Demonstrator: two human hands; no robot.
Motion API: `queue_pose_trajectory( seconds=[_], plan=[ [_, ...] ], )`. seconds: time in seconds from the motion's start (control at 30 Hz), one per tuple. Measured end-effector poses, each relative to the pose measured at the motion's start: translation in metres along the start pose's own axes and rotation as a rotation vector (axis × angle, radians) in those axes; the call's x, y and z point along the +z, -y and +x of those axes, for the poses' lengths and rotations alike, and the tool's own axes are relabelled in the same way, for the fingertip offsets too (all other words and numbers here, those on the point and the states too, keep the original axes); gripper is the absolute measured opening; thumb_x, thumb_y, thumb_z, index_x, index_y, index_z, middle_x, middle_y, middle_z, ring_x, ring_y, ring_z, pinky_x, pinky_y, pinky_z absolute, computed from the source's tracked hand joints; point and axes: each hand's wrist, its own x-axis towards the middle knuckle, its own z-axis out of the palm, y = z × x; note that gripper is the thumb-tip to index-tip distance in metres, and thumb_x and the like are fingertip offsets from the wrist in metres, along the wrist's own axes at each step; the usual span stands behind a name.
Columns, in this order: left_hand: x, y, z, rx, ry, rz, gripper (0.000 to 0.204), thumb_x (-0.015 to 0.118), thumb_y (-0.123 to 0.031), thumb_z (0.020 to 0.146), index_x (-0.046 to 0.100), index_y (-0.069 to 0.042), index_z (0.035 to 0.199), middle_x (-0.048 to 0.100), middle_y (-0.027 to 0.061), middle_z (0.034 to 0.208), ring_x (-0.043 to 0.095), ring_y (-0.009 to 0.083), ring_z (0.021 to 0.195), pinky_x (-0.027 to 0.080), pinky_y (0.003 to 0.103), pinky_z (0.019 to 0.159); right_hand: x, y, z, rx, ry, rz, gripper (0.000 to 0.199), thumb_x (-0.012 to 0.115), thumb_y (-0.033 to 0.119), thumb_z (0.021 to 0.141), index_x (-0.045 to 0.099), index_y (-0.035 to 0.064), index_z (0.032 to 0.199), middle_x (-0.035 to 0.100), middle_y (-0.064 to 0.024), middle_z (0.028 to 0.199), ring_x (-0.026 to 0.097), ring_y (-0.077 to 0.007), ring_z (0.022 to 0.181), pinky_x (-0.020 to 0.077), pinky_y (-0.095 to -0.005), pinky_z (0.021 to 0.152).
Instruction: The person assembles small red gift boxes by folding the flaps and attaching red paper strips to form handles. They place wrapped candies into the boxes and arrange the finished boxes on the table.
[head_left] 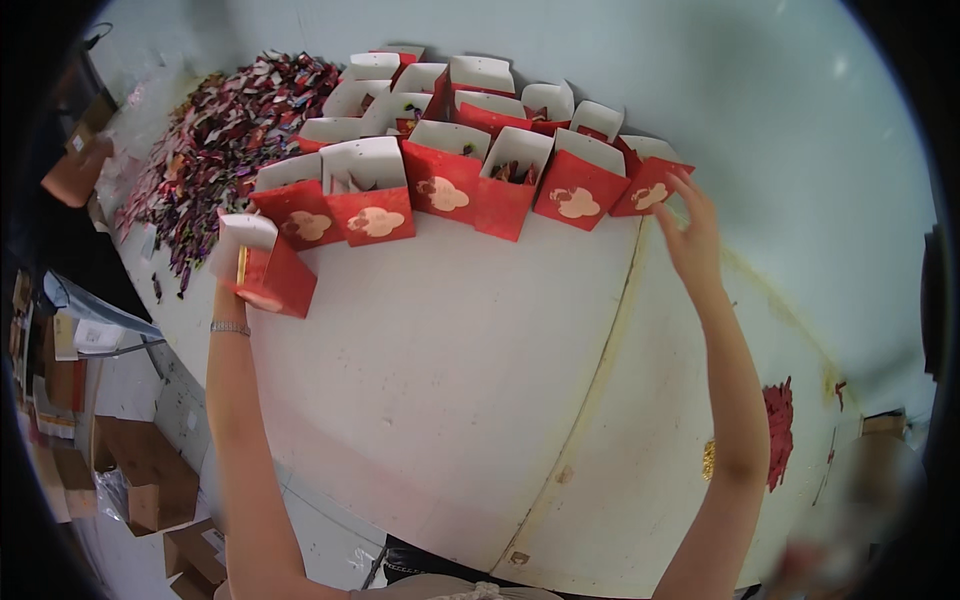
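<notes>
A red paper gift box (pixel 282 280), white inside and open at the top, is tilted in my left hand (pixel 226 268), whose fingers are partly hidden behind it. Several more open red boxes (pixel 372 215) with pale printed patches stand in rows along the far side of the white table. Small wrapped pieces show inside some of them. My right hand (pixel 692 235) is raised with thumb and fingers apart, beside the rightmost red box (pixel 648 190). Its fingertips overlap that box's edge; whether they touch it I cannot tell.
A large heap of small wrapped candies (pixel 245 130) covers the table's far left. On the right lie a pile of dark red pieces (pixel 779 432) and a small gold pile (pixel 709 460). A seam crosses the white table (pixel 430 380). Cardboard boxes (pixel 150 480) sit beyond its left edge.
</notes>
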Motion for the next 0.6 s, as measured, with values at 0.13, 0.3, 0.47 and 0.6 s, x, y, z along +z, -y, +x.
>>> queue_pose_trajectory(
  seconds=[0.13, 0.3, 0.47, 0.6],
  plan=[
    [0.073, 0.015, -0.01, -0.088, 0.24, -0.031, 0.075, 0.03, -0.063, 0.092, 0.037, -0.003, 0.135, 0.045, 0.0164, 0.134, 0.045, 0.0301, 0.124, 0.04, 0.044, 0.099, 0.048, 0.069, 0.066, -0.036, 0.178, 0.025, 0.048, 0.071, 0.029, 0.077, 0.057, 0.0064, 0.116, 0.048, -0.0176, 0.131, 0.046, -0.0347, 0.118, 0.0389, -0.0428, 0.098],
    [-0.038, -0.022, -0.013, 0.164, 0.053, 0.035, 0.073, 0.035, -0.061, 0.091, 0.031, -0.007, 0.141, 0.034, 0.0126, 0.145, 0.033, 0.0284, 0.133, 0.028, 0.046, 0.108, 0.097, 0.114, 0.125, 0.002, 0.492, 0.019, 0.057, 0.073, 0.03, 0.071, 0.053, 0.0115, 0.121, 0.037, -0.019, 0.139, 0.044, -0.0363, 0.12, 0.0444, -0.0471, 0.093],
    [0.13, -0.079, -0.059, 0.449, -0.1, 1.013, 0.068, 0.054, -0.046, 0.088, 0.033, -0.009, 0.141, 0.031, 0.0105, 0.147, 0.029, 0.0271, 0.135, 0.024, 0.043, 0.109, 0.121, 0.097, 0.14, 0.185, 0.801, 0.071, 0.056, 0.073, 0.016, 0.067, 0.053, 0.011, 0.119, 0.036, -0.0188, 0.136, 0.052, -0.0376, 0.11, 0.0463, -0.0445, 0.091],
    [0.218, -0.096, -0.067, 0.448, 0.137, 1.705, 0.063, 0.07, -0.018, 0.076, 0.045, -0.011, 0.132, 0.037, 0.0128, 0.142, 0.032, 0.0318, 0.133, 0.029, 0.043, 0.107, 0.152, 0.076, 0.144, 0.236, 0.817, -0.046, 0.031, 0.068, 0.01, 0.069, 0.063, 0.0039, 0.099, 0.059, -0.0187, 0.109, 0.059, -0.037, 0.096, 0.0483, -0.0423, 0.085]
  ],
)
